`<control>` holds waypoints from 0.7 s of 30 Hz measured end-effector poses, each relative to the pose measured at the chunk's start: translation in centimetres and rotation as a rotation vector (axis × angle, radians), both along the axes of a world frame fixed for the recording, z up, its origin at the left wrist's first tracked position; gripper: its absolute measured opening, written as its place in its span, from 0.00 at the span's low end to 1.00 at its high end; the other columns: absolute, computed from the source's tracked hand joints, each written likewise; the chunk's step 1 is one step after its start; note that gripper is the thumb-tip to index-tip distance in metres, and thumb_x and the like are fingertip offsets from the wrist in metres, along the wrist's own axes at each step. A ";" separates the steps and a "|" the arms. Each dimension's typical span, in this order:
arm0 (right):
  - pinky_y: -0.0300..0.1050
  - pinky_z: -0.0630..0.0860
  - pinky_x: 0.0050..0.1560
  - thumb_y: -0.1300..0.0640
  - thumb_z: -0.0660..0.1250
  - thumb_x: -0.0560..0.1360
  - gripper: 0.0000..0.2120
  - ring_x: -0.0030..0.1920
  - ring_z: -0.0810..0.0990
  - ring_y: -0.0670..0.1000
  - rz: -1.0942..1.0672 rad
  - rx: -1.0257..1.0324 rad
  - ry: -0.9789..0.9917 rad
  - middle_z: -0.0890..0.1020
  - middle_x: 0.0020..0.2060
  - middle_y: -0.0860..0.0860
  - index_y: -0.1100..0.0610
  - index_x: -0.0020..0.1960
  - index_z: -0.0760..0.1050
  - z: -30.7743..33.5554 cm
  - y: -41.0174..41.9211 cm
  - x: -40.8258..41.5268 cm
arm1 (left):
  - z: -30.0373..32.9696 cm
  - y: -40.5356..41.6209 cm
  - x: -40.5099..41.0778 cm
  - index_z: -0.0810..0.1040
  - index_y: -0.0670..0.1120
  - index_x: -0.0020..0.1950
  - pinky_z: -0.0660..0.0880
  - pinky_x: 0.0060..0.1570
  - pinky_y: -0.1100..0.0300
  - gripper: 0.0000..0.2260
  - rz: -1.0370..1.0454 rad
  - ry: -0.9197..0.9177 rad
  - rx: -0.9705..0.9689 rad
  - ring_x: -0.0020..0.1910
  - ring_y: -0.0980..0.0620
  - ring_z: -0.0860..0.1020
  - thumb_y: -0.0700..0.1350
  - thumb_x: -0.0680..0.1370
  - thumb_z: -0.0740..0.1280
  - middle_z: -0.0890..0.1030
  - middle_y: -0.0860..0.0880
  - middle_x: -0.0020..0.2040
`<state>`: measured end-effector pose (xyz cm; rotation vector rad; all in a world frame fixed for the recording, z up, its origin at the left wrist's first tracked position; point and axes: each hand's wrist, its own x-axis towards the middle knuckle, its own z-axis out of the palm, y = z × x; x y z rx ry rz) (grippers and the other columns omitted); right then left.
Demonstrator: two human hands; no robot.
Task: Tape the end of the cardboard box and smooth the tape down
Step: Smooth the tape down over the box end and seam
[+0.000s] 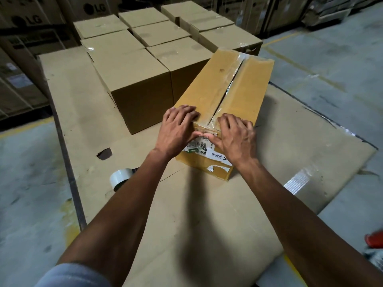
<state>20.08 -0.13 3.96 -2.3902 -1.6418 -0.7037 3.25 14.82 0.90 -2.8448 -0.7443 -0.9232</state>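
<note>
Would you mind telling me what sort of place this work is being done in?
Most likely a warehouse or packing area: sealed cardboard boxes stand in rows, large printed cartons are stacked behind, and the concrete floor has yellow lines.

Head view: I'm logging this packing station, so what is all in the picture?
Box: one, yellow-brown, centre, clear tape along its top seam.
Sealed boxes: about nine, brown, grouped behind and left of it.
Tape roll: one, clear, on the sheet at left.
Cardboard sheet: brown, flat on the floor under everything.
LG cartons: several, brown, stacked at the back.
Red object: one, right edge, unclear.
Left hand: flat on the box's near end.
Right hand: flat beside it.
</note>
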 end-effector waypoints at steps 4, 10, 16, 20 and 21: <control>0.54 0.74 0.59 0.25 0.64 0.72 0.38 0.61 0.80 0.54 0.002 -0.052 -0.011 0.78 0.65 0.53 0.54 0.67 0.70 0.2 -0.1 -0.1 | -0.3 0.2 -0.4 0.70 0.47 0.80 0.59 0.81 0.41 0.36 0.003 0.038 0.018 0.82 0.43 0.66 0.68 0.81 0.68 0.71 0.46 0.81; 0.56 0.74 0.60 0.25 0.70 0.67 0.42 0.63 0.78 0.56 0.004 -0.100 -0.048 0.76 0.67 0.54 0.54 0.68 0.69 0.7 -0.3 -0.3 | -0.6 0.0 -0.6 0.65 0.49 0.84 0.48 0.84 0.41 0.47 -0.002 0.099 0.019 0.84 0.40 0.61 0.72 0.72 0.75 0.67 0.44 0.82; 0.54 0.72 0.60 0.25 0.59 0.76 0.34 0.60 0.79 0.54 0.044 -0.027 0.051 0.78 0.64 0.51 0.52 0.66 0.72 1.3 -0.9 -0.3 | 0.4 -0.7 -0.9 0.67 0.51 0.82 0.50 0.84 0.41 0.38 -0.007 0.081 -0.024 0.83 0.43 0.61 0.74 0.80 0.60 0.69 0.46 0.81; 0.55 0.71 0.60 0.32 0.47 0.84 0.28 0.57 0.80 0.54 0.029 0.064 0.126 0.80 0.59 0.50 0.51 0.64 0.73 1.6 -1.0 -0.8 | 0.5 -1.7 0.2 0.74 0.52 0.76 0.54 0.83 0.43 0.27 0.085 -0.024 -0.059 0.80 0.45 0.67 0.68 0.86 0.58 0.75 0.49 0.76; 0.55 0.72 0.59 0.30 0.47 0.83 0.30 0.57 0.80 0.54 0.019 0.050 0.094 0.80 0.59 0.51 0.52 0.64 0.73 1.5 -0.9 -0.9 | 0.3 -1.8 0.3 0.74 0.52 0.76 0.55 0.83 0.43 0.27 0.097 -0.028 -0.058 0.80 0.46 0.67 0.68 0.85 0.58 0.75 0.49 0.76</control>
